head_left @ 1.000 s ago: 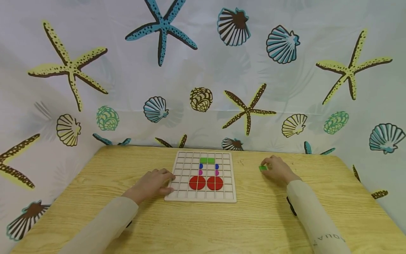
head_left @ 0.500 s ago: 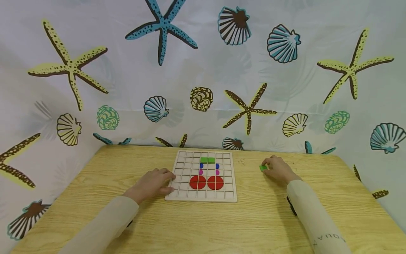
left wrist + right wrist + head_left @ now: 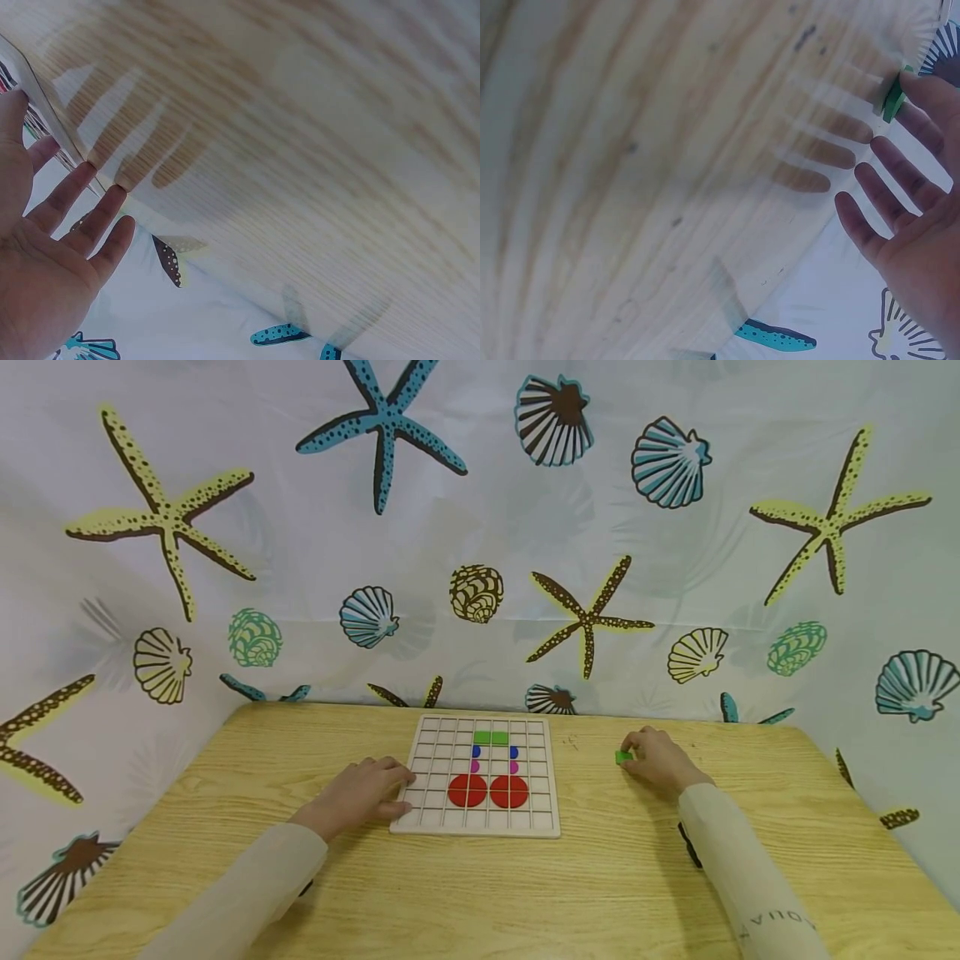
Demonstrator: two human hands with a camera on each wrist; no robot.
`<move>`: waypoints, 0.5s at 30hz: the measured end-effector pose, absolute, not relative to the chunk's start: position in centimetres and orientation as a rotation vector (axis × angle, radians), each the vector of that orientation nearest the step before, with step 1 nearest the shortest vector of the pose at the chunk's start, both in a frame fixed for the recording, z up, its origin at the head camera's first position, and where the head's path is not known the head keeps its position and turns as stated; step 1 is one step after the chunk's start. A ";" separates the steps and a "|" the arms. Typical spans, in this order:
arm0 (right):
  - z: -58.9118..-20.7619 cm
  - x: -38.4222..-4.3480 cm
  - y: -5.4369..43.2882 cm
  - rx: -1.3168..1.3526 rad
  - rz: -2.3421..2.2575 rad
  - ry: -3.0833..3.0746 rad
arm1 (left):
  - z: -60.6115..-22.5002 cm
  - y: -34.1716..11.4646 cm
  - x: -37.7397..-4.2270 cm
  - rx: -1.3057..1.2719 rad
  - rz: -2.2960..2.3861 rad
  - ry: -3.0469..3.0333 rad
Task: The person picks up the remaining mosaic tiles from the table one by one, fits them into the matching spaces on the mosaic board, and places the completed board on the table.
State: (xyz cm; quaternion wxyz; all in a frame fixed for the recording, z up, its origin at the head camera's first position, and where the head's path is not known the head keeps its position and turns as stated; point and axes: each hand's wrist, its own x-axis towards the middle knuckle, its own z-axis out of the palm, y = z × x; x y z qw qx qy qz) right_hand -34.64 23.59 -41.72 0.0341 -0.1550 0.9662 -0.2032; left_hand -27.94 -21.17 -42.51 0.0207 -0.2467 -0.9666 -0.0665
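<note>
A pale square grid board (image 3: 435, 819) lies on the wooden table, bearing green squares (image 3: 491, 738) at the top, small blue half-rounds (image 3: 513, 752) and pink half-rounds (image 3: 513, 767) below them, and two red discs (image 3: 467, 791) toward the bottom. My left hand (image 3: 360, 793) rests at the board's left edge, thumb and fingertips touching its border; the left wrist view shows those fingers mostly straight. To the right of the board, my right hand (image 3: 656, 762) pinches a small green square tile (image 3: 623, 757) between thumb and index finger, low over the table. The other right fingers (image 3: 904, 176) extend loosely.
The wooden table (image 3: 480, 893) reaches back to a white cloth (image 3: 480, 527) printed with starfish and shells, which also encloses both sides. Small dark marks (image 3: 570, 742) show on the wood between the board and my right hand.
The green tile has turned slightly within the right fingers and shows a little brighter. Both hands and the board stay in place.
</note>
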 end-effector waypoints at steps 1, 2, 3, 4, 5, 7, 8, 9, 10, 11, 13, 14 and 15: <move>-41.7 -34.7 23.6 -0.471 -0.626 2.971 | -42.5 -21.2 -28.0 -0.765 -0.203 -2.998; -41.7 -34.7 23.6 -0.476 -0.625 2.970 | -42.6 -21.2 -28.0 -0.763 -0.201 -3.001; -41.7 -34.7 23.6 -0.480 -0.624 2.970 | -42.6 -21.2 -28.0 -0.763 -0.198 -3.000; -41.8 -34.7 23.6 -0.478 -0.624 2.971 | -42.6 -21.2 -28.0 -0.764 -0.195 -3.000; -41.7 -34.8 23.5 -0.481 -0.617 2.974 | -42.7 -21.2 -28.0 -0.767 -0.189 -2.996; -41.7 -34.8 23.5 -0.498 -0.602 2.980 | -42.7 -21.2 -28.1 -0.770 -0.183 -2.993; -41.7 -34.8 23.5 -0.508 -0.594 2.983 | -42.7 -21.2 -28.1 -0.771 -0.182 -2.991; -41.7 -34.9 23.4 -0.512 -0.587 2.987 | -42.7 -21.2 -28.1 -0.774 -0.180 -2.989; -41.6 -34.9 23.3 -0.518 -0.582 2.990 | -42.6 -21.2 -28.1 -0.775 -0.180 -2.989; -41.5 -34.8 23.2 -0.526 -0.576 2.992 | -42.6 -21.2 -28.0 -0.776 -0.183 -2.990; -41.5 -34.8 23.0 -0.533 -0.564 2.997 | -42.6 -21.2 -28.0 -0.773 -0.188 -2.994; -41.5 -34.8 22.9 -0.536 -0.556 3.001 | -42.6 -21.2 -28.0 -0.772 -0.188 -2.995; -41.4 -34.8 22.7 -0.543 -0.548 3.003 | -42.6 -21.2 -28.0 -0.771 -0.185 -2.995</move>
